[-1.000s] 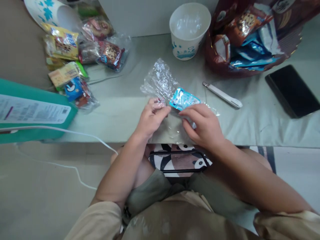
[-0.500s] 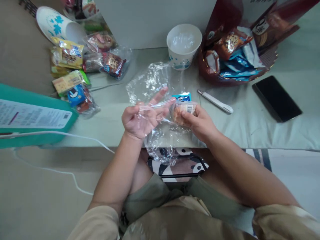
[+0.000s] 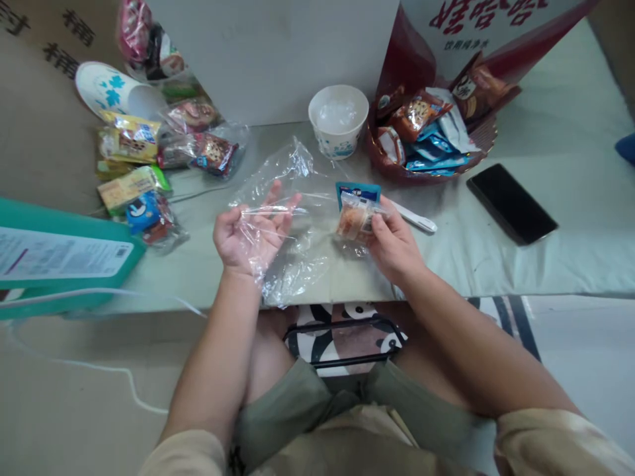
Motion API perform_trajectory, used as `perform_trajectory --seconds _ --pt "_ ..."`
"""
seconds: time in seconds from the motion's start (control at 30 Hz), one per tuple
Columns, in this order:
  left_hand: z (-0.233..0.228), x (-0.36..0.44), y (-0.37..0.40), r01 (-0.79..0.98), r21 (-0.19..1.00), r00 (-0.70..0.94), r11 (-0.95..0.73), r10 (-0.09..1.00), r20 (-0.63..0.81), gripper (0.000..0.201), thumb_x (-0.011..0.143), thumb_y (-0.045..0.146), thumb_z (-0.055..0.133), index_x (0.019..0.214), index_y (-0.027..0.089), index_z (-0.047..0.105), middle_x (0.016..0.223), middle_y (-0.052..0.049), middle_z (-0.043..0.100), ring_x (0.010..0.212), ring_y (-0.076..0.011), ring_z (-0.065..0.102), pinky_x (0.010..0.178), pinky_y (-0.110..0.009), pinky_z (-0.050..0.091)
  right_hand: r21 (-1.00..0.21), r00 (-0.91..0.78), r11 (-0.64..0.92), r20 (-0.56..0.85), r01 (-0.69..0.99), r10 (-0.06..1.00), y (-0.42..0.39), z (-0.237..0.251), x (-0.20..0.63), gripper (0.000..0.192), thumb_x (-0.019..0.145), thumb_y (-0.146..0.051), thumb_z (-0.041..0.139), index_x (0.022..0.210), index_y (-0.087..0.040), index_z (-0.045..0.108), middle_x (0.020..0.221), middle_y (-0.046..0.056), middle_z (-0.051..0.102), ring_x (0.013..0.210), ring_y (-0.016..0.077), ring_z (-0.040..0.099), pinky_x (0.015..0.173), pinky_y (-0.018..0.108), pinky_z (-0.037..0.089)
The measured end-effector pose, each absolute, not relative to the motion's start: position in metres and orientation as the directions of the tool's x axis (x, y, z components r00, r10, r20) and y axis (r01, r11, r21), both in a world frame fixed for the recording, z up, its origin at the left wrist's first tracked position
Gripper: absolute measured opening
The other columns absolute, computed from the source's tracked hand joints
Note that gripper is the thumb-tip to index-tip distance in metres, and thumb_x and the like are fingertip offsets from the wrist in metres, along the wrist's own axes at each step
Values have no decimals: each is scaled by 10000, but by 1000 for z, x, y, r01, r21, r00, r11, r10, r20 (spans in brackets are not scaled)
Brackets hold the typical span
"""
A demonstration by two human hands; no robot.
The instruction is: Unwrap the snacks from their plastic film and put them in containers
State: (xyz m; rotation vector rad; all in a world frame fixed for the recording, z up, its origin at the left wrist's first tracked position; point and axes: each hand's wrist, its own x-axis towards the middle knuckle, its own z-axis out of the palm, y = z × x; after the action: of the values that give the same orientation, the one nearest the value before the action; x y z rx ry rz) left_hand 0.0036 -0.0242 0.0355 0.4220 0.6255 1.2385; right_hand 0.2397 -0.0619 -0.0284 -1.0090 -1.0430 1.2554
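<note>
- A pale green cloth covers the worktop (image 3: 520, 264), with a white box standing at its far edge.
- The left hand (image 3: 247, 233) lies palm up, its grip apart, with the clear plastic bag (image 3: 292, 218) draped over its fingers.
- The right hand (image 3: 391, 241) has its grip clamped on a small wrapped snack (image 3: 351, 220), inside or against the bag; which one cannot be told.
- A blue packet (image 3: 358, 192) lies just at 12 o'clock from the snack.
- A paper cup (image 3: 338, 119) stands at 12 o'clock from the hands.
- A dark red snack bag (image 3: 426, 132) sits at 1 o'clock.
- A white pen (image 3: 414, 218) lies just at 3 o'clock from the snack.
- A black phone (image 3: 510, 203) rests further out at 3 o'clock.
- Filled clear bags (image 3: 163, 158) lie at 10 o'clock.
</note>
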Motion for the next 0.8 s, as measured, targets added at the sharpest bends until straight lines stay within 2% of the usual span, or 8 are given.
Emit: perform_trajectory --seconds 0.1,0.2,0.3,0.43,0.6,0.7,0.73,0.8 --pt "35 4 -22 -758 577 201 304 951 -236 289 704 295 812 560 171 594 1271 -37 755 1363 -394 616 837 -294 655 -963 78 69 50 -260 996 -62 -34 242 517 954 -644 593 1399 -381 594 1413 18 682 1280 245 673 1102 525 552" --pt "33 3 -19 -751 577 202 321 943 -263 305 708 277 811 562 169 566 1256 -56 758 1336 -406 637 823 -318 663 -972 176 179 152 -153 973 -61 -32 246 440 970 -625 590 1330 -379 650 1509 -6 619 1464 246 534 1259 568 380" --pt "29 2 -15 -725 613 143 314 939 -312 320 712 300 789 562 185 530 1208 -47 771 1304 -371 662 838 -351 668 -959 204 283 281 21 938 -58 -26 254 382 996 -581 578 1287 -358 686 1521 -1 609 1541 256 437 1311 587 259" --pt "23 2 -10 -683 645 96 341 918 -384 199 711 315 758 636 214 604 1183 -35 782 1267 -342 678 838 -368 670 -885 256 426 462 186 849 -59 -14 272 341 1051 -495 516 1313 -352 679 1359 17 702 1344 241 638 1214 549 439" --pt "20 5 -7 -642 651 172 405 904 -392 115 755 319 712 805 216 726 1291 -54 755 1323 -345 645 867 -371 668 -683 337 478 708 552 621 -62 25 309 275 1067 -322 535 1249 -300 740 1163 14 752 1111 208 733 1043 432 556" --pt "21 6 -9 -669 616 213 415 902 -375 98 755 296 728 710 216 692 1264 -44 767 1268 -334 681 862 -371 669 -494 236 435 820 753 522 -48 56 334 323 1085 -275 477 1266 -247 743 1145 60 758 1124 230 722 999 416 554" --pt "21 6 -10 -678 608 221 413 903 -367 131 754 287 736 668 215 668 1245 -39 774 1247 -331 693 854 -372 670 -422 167 409 832 809 529 -40 65 341 335 1090 -279 458 1266 -234 740 1150 83 754 1148 243 709 1012 426 545" --pt "22 6 -11 -685 601 231 412 905 -357 172 758 275 743 632 213 643 1219 -34 781 1221 -326 705 836 -372 672 -310 2 333 735 891 678 -21 76 354 360 1098 -288 410 1298 -243 706 1243 118 722 1233 266 660 1092 476 494"
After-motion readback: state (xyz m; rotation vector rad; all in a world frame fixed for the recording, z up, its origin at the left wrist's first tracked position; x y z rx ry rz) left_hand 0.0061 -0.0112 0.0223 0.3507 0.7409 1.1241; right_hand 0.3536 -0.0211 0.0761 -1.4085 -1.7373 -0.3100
